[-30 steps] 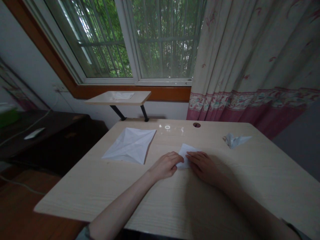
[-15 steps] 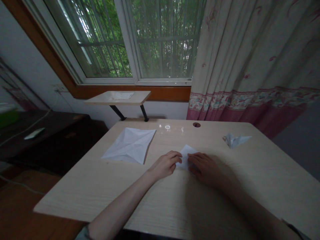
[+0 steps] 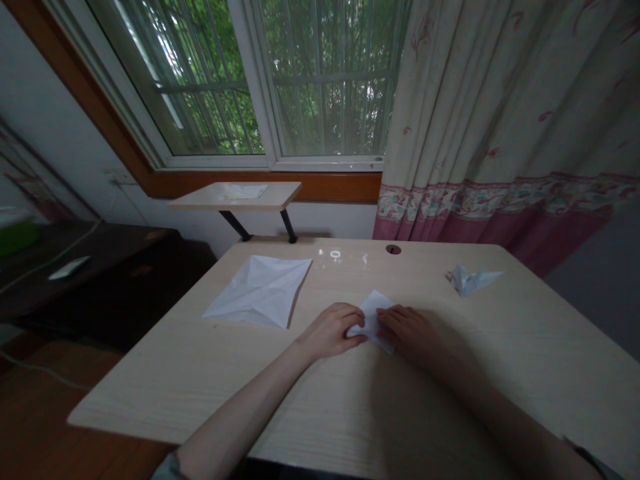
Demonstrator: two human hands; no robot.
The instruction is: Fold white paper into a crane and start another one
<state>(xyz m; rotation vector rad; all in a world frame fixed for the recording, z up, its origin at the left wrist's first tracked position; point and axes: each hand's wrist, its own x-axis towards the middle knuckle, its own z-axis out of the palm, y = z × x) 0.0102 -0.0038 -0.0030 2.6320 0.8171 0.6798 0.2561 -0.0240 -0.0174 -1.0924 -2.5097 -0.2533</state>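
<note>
A small piece of folded white paper [image 3: 373, 319] lies on the desk between my two hands. My left hand [image 3: 334, 331] grips its left edge, thumb on the near side and fingers curled on the far side. From the right, my right hand [image 3: 409, 332] is closed over the paper's other edge, its fingertips pressed down on it and its thumb mostly hidden. The paper's far corner points up past my fingers, and a near corner shows below them.
A larger creased white paper sheet [image 3: 263, 291] lies at the desk's left. A folded paper crane [image 3: 471, 281] sits at the right. A raised shelf [image 3: 200, 197] holds another white paper [image 3: 244, 192]. The wooden desk [image 3: 210, 393] has a round cable hole [image 3: 393, 249] at the back.
My left thumb has moved out below the fingers onto the paper's near side. More of the paper's near corner shows between my hands; the sheet and crane have not moved.
</note>
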